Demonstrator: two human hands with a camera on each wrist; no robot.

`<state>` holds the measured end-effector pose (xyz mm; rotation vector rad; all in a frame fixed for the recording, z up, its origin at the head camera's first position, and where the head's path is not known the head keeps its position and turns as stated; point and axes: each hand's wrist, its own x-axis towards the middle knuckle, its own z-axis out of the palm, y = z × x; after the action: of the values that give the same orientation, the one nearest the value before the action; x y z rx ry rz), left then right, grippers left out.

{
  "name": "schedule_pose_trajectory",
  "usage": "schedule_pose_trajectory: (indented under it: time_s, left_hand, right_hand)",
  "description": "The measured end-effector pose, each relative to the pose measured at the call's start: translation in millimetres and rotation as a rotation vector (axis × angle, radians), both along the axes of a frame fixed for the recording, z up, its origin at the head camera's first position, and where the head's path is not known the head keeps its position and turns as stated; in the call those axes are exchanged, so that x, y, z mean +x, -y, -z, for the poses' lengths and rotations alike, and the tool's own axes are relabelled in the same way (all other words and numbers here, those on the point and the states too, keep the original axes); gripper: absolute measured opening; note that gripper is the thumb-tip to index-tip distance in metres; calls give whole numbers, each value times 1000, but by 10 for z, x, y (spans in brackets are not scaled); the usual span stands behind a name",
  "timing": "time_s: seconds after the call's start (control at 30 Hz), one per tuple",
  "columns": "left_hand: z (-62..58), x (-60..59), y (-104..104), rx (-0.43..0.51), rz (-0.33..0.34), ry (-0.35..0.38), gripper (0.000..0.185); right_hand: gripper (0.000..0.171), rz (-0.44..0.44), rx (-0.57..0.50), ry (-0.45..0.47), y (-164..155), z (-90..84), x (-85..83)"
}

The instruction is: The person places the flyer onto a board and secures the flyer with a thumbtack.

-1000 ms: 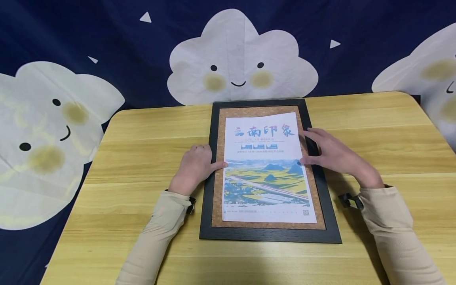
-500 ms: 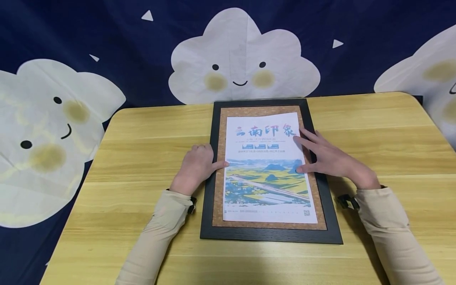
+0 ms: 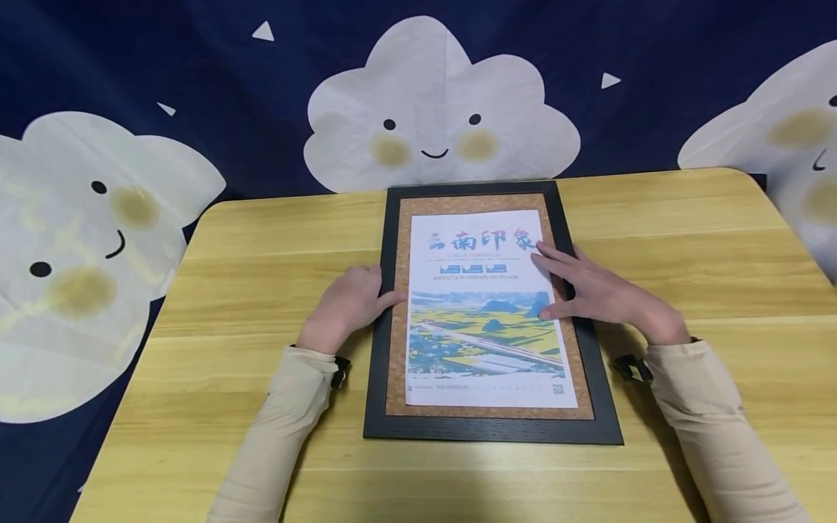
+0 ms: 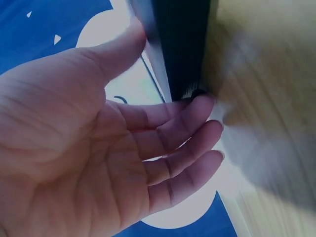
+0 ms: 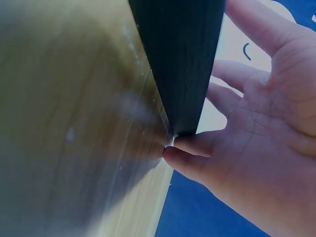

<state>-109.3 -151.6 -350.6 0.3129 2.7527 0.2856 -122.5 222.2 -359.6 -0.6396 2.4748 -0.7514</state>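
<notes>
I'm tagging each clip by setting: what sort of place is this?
Probably an indoor recording corner or playroom: a dark blue cloth printed with smiling clouds hangs behind a wood-grain table, where a black-framed cork board holds a printed sheet.

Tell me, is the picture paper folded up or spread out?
Spread out: the paper lies on the cork inside the black frame, its four corners showing and no part visibly folded over.

The right hand [image 3: 604, 290] has moved its fingers [image 3: 556, 264] farther over the Yunnan poster [image 3: 485, 312], while the left hand [image 3: 346, 303] has drawn its thumb [image 3: 392, 298] back (only slightly) to the left edge.
</notes>
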Motion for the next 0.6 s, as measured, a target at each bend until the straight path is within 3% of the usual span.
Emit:
schedule_pose_trajectory:
  time_s: [0.23,0.6]
  left_hand:
    - [-34,-23,67,50,10,18,34]
    - [-68,-23,145,132,34,25,24]
  right_hand:
    - [100,4,-26,18,9,-10,11]
    - [101,17,-41,31,5,-16,18]
